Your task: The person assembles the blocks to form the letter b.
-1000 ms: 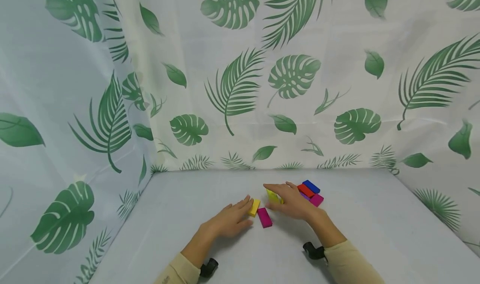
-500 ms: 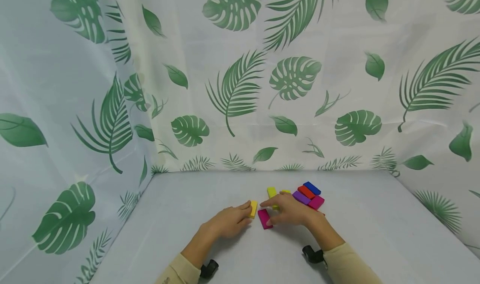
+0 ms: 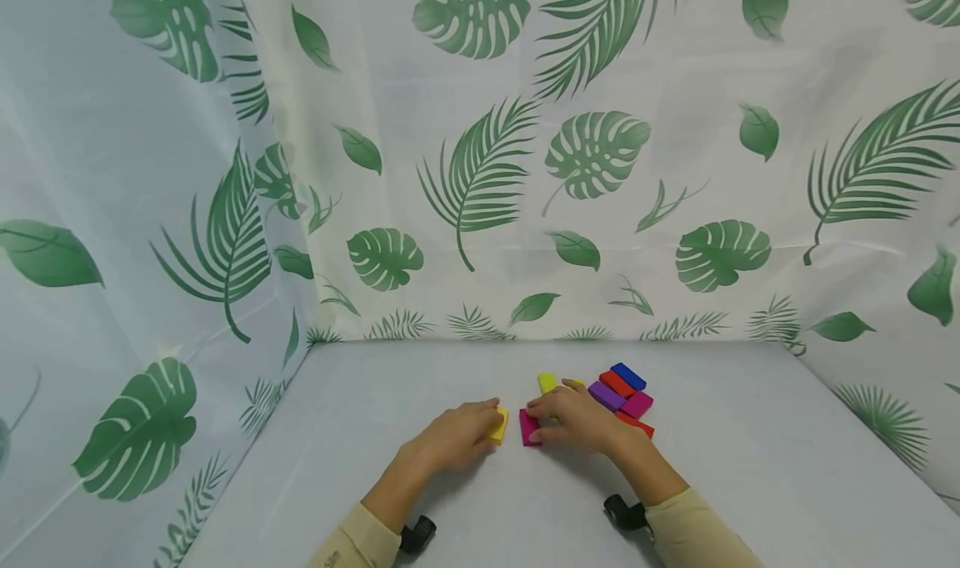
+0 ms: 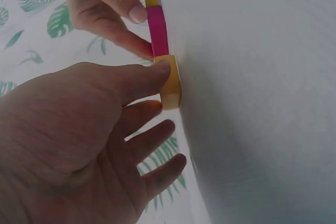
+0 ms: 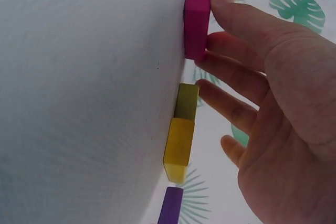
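Observation:
My left hand (image 3: 454, 439) pinches a yellow block (image 3: 498, 428) between thumb and fingers, flat on the white table. In the left wrist view its thumb lies on the near part of the yellow block (image 4: 170, 85), with the other fingers spread apart. Just right of it, my right hand (image 3: 583, 418) grips a magenta block (image 3: 528, 428) by its ends. In the right wrist view the thumb touches one end of the magenta block (image 5: 197, 19). A narrow gap separates the two blocks in the head view. Behind the right fingers lies a lime-yellow block (image 3: 547, 382), partly hidden.
To the right, a cluster holds a blue block (image 3: 628, 375), a red block (image 3: 617, 384), a purple block (image 3: 607, 396) and a second magenta block (image 3: 637, 405). Another red block (image 3: 636, 424) lies by the right wrist. A leaf-print curtain (image 3: 480, 301) rises behind the table (image 3: 375, 376).
My right hand has left the lime-yellow block and taken hold of the magenta one, which now stands straighter. The left hand has shifted the yellow block slightly left and nearer.

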`<state>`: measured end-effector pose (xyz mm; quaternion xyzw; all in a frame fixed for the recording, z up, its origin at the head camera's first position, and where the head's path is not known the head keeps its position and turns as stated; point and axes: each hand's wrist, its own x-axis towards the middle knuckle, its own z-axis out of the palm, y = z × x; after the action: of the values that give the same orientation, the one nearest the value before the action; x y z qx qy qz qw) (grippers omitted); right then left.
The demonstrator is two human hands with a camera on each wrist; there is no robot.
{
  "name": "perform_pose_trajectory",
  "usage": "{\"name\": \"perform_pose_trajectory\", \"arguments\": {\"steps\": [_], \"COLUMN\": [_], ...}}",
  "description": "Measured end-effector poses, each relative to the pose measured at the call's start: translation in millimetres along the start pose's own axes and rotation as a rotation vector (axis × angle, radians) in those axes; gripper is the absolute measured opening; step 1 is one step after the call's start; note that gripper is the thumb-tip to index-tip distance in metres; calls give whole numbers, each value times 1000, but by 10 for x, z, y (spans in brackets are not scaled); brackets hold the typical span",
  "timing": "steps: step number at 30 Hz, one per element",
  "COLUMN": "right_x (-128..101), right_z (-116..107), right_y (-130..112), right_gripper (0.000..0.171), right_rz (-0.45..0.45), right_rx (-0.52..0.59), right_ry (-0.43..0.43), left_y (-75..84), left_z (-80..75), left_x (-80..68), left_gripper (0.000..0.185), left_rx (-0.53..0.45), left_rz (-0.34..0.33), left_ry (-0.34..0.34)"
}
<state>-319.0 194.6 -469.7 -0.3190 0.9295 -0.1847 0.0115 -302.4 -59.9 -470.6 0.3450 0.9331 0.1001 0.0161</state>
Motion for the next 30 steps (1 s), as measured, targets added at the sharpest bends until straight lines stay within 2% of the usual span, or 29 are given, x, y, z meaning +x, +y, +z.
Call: {"name": "perform_pose_trajectory", "arguments": {"steps": [3, 8, 12, 18, 27, 30], "right_x": [7, 28, 50, 143, 335, 378], "right_z": [-7, -28, -26, -23, -40, -2], "right_y": [-9, -19, -30, -98, -187, -179], "right_gripper": [43, 43, 43, 40, 37, 38], "right_rz": [11, 22, 35, 117, 228, 231], "right_rx": [-10, -46, -94, -156, -146, -149], "right_ry": [-3, -14, -22, -11, 4, 26], "left_y": [-15, -67, -137, -202, -190, -182], "left_z": [-5, -24, -48, -125, -151, -142], "left_x": [1, -15, -71, -198, -299, -298], "left_gripper": [39, 37, 37, 43, 45, 43], "left_rx": [-51, -102, -100, -100, -43, -38], "left_rz": [-25, -24, -12, -25, 109, 122], "left_ry": [-20, 5, -4, -41, -7, -5]}}
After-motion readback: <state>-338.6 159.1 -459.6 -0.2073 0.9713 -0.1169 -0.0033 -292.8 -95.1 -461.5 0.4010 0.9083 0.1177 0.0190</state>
